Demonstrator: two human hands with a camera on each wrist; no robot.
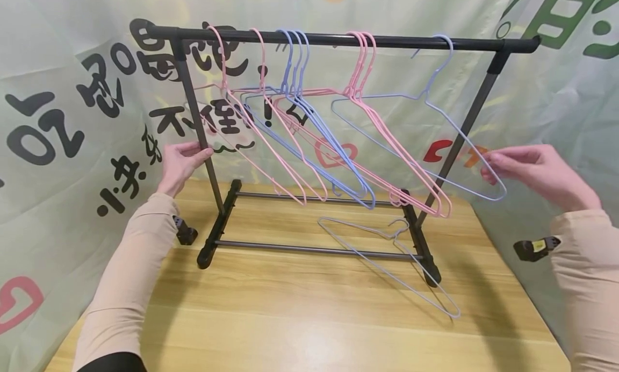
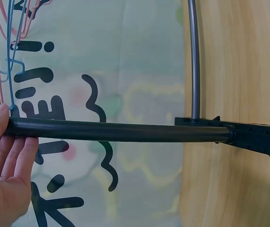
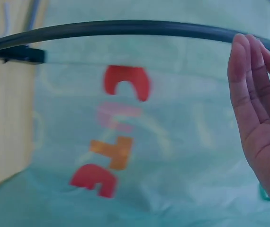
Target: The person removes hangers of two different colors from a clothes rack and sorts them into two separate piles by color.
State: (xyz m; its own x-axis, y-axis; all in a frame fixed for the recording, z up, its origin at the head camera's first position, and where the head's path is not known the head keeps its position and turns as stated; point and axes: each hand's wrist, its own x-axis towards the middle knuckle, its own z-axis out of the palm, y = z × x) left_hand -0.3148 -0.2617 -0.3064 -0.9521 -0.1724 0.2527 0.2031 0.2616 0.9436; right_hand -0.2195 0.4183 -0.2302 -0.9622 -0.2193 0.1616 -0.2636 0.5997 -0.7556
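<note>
My left hand (image 1: 181, 165) holds the left post (image 1: 192, 100) of a black clothes rack. The left wrist view shows the thumb and fingers on either side of that post (image 2: 102, 130). My right hand (image 1: 537, 173) is at the right end of a blue hanger (image 1: 427, 90) hooked on the top rail (image 1: 401, 41). Its fingers look straight in the right wrist view, with the right post (image 3: 125, 27) just past their tips; whether they touch the hanger I cannot tell. Further left hang pink hangers (image 1: 355, 87) and blue hangers (image 1: 292, 87), bunched by colour, then two pink hangers (image 1: 224, 76) spaced apart.
A blue-grey hanger (image 1: 398, 233) lies across the front base bar (image 1: 309, 248) and the wooden table (image 1: 300, 307). Behind the rack hangs a printed cloth (image 1: 106, 17). Small black devices (image 1: 537, 248) are worn at both wrists.
</note>
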